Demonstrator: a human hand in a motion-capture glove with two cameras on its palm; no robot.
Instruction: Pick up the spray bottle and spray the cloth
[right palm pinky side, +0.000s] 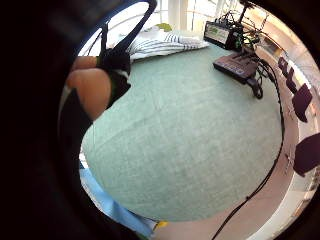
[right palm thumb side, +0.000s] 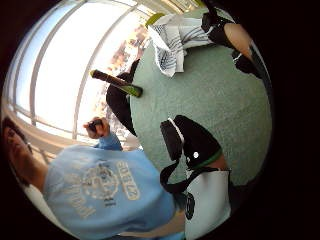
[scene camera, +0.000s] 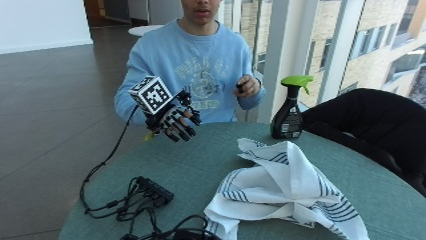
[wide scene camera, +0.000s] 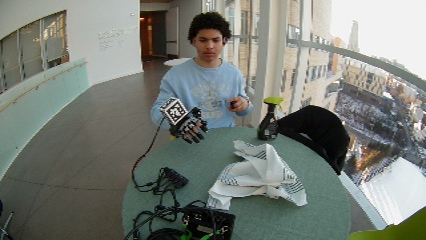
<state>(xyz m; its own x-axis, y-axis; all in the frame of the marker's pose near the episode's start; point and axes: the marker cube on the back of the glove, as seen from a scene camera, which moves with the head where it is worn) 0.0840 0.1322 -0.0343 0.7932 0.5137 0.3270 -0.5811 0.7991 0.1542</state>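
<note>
I am holding my gloved right hand (scene camera: 177, 121) above the near edge of the table (scene camera: 200, 167), fingers spread and gripping nothing. The spray bottle (scene camera: 290, 107) is standing well off to that hand's left, the striped cloth (scene camera: 283, 192) lying crumpled beyond my fingertips.

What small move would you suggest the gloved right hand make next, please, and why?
Probably reach across toward the dark spray bottle with the green trigger head. The black-gloved right hand hovers above the green table with fingers spread, holding nothing, while the bottle stands upright and untouched near the table's edge, beyond the crumpled white striped cloth.
</note>
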